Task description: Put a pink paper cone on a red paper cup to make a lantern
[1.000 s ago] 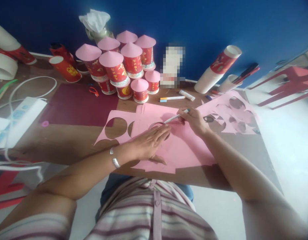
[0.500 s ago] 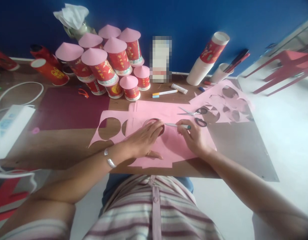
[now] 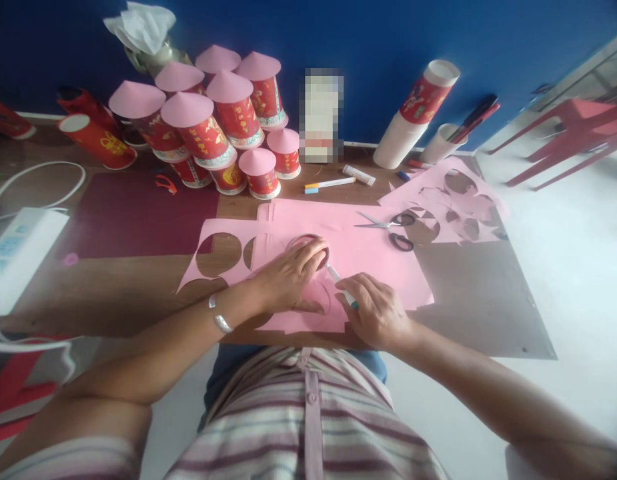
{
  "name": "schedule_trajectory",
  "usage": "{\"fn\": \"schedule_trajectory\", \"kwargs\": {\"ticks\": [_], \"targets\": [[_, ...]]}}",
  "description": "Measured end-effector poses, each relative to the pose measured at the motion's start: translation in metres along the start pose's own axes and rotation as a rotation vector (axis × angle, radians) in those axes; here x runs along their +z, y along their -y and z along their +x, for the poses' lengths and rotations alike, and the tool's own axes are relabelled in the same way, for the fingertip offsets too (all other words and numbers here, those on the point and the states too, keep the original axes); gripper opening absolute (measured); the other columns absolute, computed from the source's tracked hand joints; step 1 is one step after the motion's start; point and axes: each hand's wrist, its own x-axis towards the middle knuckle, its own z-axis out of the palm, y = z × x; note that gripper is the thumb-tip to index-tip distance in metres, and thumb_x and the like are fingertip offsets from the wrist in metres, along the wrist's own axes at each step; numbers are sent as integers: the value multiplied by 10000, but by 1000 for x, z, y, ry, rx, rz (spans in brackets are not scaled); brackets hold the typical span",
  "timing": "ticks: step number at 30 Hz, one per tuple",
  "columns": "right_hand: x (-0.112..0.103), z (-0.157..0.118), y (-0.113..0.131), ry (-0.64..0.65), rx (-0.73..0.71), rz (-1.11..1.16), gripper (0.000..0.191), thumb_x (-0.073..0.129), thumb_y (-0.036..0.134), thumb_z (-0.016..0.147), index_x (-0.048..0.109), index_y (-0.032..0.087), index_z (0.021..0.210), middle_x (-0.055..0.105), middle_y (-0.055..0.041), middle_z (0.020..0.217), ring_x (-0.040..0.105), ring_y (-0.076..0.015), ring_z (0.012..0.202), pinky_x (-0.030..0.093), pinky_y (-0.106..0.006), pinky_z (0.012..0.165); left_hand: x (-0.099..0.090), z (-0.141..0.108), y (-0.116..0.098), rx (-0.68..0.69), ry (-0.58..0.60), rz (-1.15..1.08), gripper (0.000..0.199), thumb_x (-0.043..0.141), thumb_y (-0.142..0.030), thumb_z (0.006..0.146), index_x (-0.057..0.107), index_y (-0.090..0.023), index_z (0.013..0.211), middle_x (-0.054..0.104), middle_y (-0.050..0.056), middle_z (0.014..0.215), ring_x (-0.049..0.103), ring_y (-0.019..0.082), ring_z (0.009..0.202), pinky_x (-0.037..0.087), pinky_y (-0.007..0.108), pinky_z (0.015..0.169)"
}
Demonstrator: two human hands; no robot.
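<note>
My left hand [image 3: 291,277] lies with its fingers stretched over a round ring-shaped thing [image 3: 326,259], pressing it onto the pink paper [image 3: 378,267]. Most of the ring is covered by that hand, so I cannot tell its exact kind. The thumb rests apart on the paper. My right hand [image 3: 375,310] is closed around a white marker [image 3: 337,274] with a green end. Its tip is at the ring's lower right edge. A thin curved line shows on the paper below. Scissors [image 3: 388,225] with black handles lie partly spread on the sheet, beyond my right hand.
Red paper-cup lanterns [image 3: 233,113] with pink cone tops stand stacked at the back left. Cut-out pink sheets lie left [image 3: 208,233] and right [image 3: 453,193]. A pen [image 3: 329,185] and a glue stick [image 3: 359,175] lie behind. Tall white cups [image 3: 401,143] lean near a pen holder [image 3: 441,143].
My right hand has moved toward me and slightly left, carrying the marker's tip down around the ring's edge. The left hand stays in place on the ring.
</note>
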Motion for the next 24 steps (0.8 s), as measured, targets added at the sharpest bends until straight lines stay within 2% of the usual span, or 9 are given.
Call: {"fn": "schedule_trajectory", "kwargs": {"ticks": [5, 8, 12, 15, 19, 24], "targets": [[3, 0, 8, 1, -1, -9, 201, 578, 113, 975, 571, 186, 1161, 705, -78, 823, 645, -240, 709, 483, -356, 567, 0, 1, 1, 4, -3, -10, 1082, 644, -792, 849, 380, 22, 1510, 397, 394, 1578, 392, 512, 1528, 421, 696, 1219], [0, 5, 12, -14, 42, 73, 149, 553, 146, 1010, 578, 204, 1145, 722, -70, 847, 670, -219, 718, 522, -339, 590, 1, 0, 2, 18, -23, -6, 1106, 630, -810, 842, 383, 45, 1500, 409, 406, 1559, 400, 520, 1517, 411, 698, 1224], [-18, 11, 10, -136, 156, 241, 119, 539, 167, 1033, 604, 221, 1117, 741, -53, 879, 706, -192, 740, 567, -318, 636, 2, -1, 3, 33, -40, -26, 1096, 622, -821, 837, 384, 8, 1514, 409, 389, 1567, 397, 520, 1517, 410, 715, 1214], [-38, 10, 1, -245, 291, 303, 104, 581, 186, 1019, 655, 230, 1079, 736, -26, 849, 679, -161, 670, 526, -296, 584, 2, -1, 4, 34, -44, -47, 1073, 629, -818, 836, 385, -34, 1527, 417, 361, 1573, 413, 506, 1511, 417, 712, 1213], [-54, 8, -18, -375, 518, 364, 93, 653, 304, 1013, 718, 242, 1036, 687, 18, 716, 626, -143, 595, 475, -297, 553, 1, -2, 6, 45, -51, -45, 1049, 645, -775, 859, 350, -42, 1549, 415, 364, 1568, 421, 511, 1501, 432, 718, 1195], [-54, 27, -51, -387, 574, 627, 165, 687, 407, 999, 713, 249, 957, 645, 29, 657, 611, -150, 608, 498, -315, 590, 1, -3, 7, 63, -57, -31, 1078, 661, -757, 857, 288, -46, 1577, 409, 373, 1558, 413, 514, 1501, 451, 721, 1174]]}}
